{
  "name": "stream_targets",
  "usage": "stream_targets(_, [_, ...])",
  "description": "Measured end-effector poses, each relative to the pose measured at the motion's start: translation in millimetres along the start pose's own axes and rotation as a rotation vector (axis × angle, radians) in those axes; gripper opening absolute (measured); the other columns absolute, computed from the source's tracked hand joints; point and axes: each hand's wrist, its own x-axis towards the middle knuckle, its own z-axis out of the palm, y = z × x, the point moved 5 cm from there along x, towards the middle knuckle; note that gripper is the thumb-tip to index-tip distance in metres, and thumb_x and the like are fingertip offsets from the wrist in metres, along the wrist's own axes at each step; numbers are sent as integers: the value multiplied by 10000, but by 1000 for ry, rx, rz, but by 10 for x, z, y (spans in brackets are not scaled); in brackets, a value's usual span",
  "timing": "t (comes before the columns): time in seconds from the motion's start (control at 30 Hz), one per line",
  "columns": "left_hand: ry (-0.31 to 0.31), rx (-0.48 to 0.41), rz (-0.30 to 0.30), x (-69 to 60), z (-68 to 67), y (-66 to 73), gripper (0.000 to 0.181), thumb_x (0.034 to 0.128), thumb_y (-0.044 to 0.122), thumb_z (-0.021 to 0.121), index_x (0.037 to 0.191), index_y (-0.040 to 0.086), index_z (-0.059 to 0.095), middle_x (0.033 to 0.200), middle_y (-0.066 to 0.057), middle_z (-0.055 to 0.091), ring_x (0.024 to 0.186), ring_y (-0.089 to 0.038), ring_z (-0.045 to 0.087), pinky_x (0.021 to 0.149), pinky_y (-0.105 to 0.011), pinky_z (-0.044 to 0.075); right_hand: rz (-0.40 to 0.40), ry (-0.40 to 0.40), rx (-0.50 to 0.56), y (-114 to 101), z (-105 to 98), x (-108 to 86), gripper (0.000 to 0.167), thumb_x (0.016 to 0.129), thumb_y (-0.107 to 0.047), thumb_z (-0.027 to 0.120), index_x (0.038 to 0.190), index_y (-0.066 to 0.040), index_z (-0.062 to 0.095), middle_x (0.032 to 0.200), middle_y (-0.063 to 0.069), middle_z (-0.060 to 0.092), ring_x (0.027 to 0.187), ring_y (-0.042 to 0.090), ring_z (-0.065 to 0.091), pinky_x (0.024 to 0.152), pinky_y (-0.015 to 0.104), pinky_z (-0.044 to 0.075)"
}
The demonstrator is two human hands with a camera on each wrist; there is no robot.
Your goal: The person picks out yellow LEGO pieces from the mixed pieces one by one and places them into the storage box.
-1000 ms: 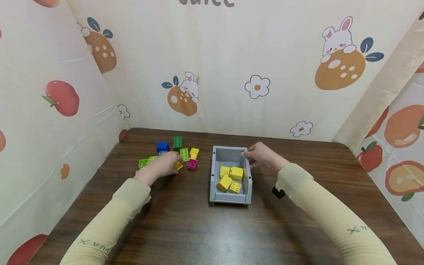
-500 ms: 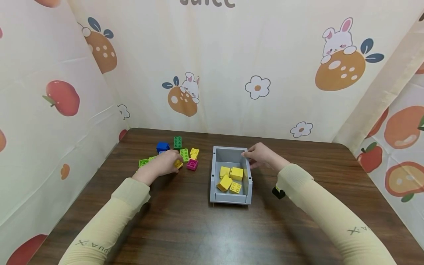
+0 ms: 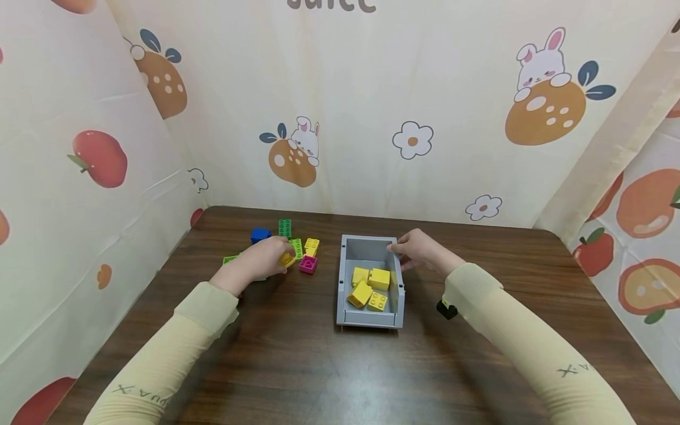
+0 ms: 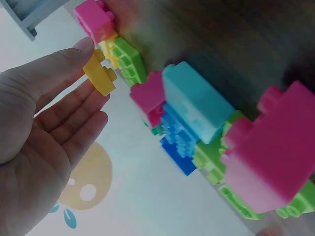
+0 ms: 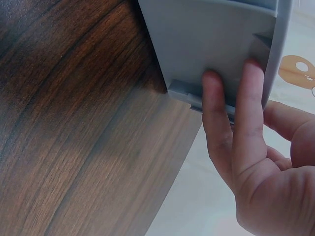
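My left hand (image 3: 262, 258) pinches a yellow toy brick (image 4: 100, 73) between thumb and fingers, above the pile of bricks on the left. Close to its fingertips lie a magenta brick (image 3: 308, 264), another yellow brick (image 3: 311, 245) and a lime green brick (image 3: 296, 248). A grey open-topped bin (image 3: 370, 319) stands in the middle of the table with several yellow bricks (image 3: 379, 278) inside. My right hand (image 3: 422, 248) holds the bin's right wall near the back, thumb over the rim. Two of its fingers (image 5: 250, 113) press the outer side in the right wrist view.
In the left wrist view, a turquoise brick (image 4: 194, 103) and a big pink brick (image 4: 275, 152) lie among others. Blue (image 3: 261, 235) and dark green (image 3: 285, 228) bricks sit farther back. Behind the brown table (image 3: 297, 366) hangs a printed curtain (image 3: 361, 165).
My left hand has risen slightly and shifted away from me, the yellow brick lifting with it. The right hand and the bin have stayed in place.
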Motion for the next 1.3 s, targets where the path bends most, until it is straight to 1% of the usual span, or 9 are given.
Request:
stream_targets(0.13, [5,-7,8,2,-51,47,366,780,125,771,1119,37,665,1138,-126,616,1065,-286,600,922,-437,498,-1,2,-6,-2,-7,-5,354,949,-202,572,1170,73,599,922,145,617,712,178,619,714,331,578])
stream_targets(0.33, [27,-14,25,-8,-126,119,370,756,86,785,1105,33,673,1105,-123,620,1033,-287,610,900,-430,513,-14,-4,-10,1,-4,4,348,950,-195,569,1161,80,602,918,142,611,713,177,614,716,331,577])
stream_targets(0.47, [31,-6,31,-5,-162,175,381,756,89,785,1117,39,674,1139,-131,616,1062,-295,602,919,-432,502,-16,-3,-12,4,-4,7,347,949,-196,571,1157,79,606,915,143,615,701,175,620,704,324,578])
stream_targets(0.57, [28,-10,31,-3,-186,217,387,758,89,783,1126,44,671,1156,-134,612,1082,-302,596,932,-435,494,-12,-2,-13,5,-5,1,347,949,-196,571,1160,77,606,917,145,616,693,174,620,721,336,577])
stream_targets(0.73, [40,-21,33,-2,-220,270,374,754,86,786,1110,52,675,1144,-113,621,1084,-286,596,939,-419,493,-1,-1,-11,3,2,0,354,947,-196,575,1174,74,599,943,156,612,702,176,623,742,348,575])
stream_targets(1.03, [46,-13,35,2,-304,399,395,765,105,781,1137,41,667,1149,-122,613,1076,-282,597,931,-408,500,0,-1,2,3,3,2,358,951,-194,569,1186,74,591,1000,185,624,729,188,645,716,328,578])
stream_targets(1.3, [51,26,79,46,-407,518,382,780,109,770,1140,43,660,1137,-109,614,1065,-253,588,914,-372,513,-2,5,-5,-10,-1,-11,348,951,-192,567,1169,77,600,981,170,623,741,189,644,729,328,576])
